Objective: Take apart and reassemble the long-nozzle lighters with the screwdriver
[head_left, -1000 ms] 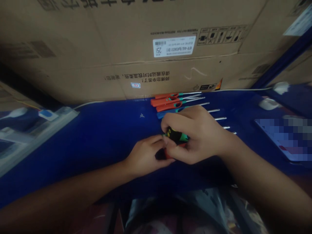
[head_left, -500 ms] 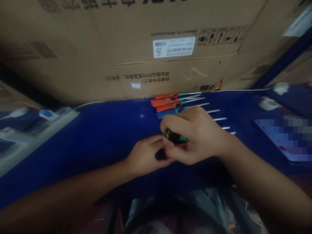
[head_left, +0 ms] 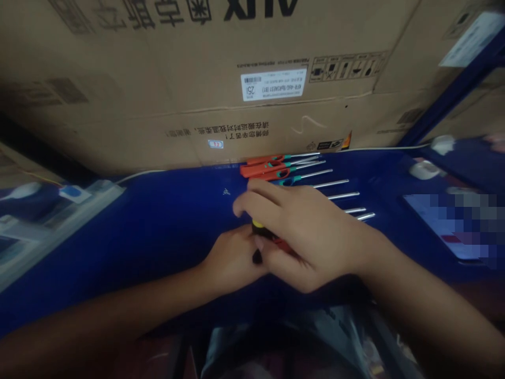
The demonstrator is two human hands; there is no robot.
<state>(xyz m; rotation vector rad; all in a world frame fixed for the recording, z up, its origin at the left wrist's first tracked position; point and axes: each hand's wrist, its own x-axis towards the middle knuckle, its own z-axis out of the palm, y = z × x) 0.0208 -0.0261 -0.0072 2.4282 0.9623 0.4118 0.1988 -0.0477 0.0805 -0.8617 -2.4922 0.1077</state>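
Note:
My right hand [head_left: 311, 231] is closed around a black object with a yellow end [head_left: 259, 225], which shows between thumb and curled fingers. Its kind cannot be made out. A bit of orange-red [head_left: 283, 244] shows under the right fingers. My left hand [head_left: 235, 258] presses close against the right one, its fingers closed and mostly hidden, with a small black part [head_left: 257, 257] at its fingertips. Just beyond, several long-nosed gas lighters [head_left: 262, 168] with red or blue handles and metal tubes lie in a row on the blue surface, partly covered by my right hand.
A large cardboard box [head_left: 189, 79] stands along the back of the blue surface [head_left: 169, 210]. A phone-like device [head_left: 453, 231], partly blurred out, lies at right near a white round item [head_left: 425, 169]. A clear plastic strip [head_left: 71, 221] runs along the left.
My right hand has shifted slightly left and turned over the black object, covering more of it and showing its yellow end. The view has tilted a little. Both hands stay together.

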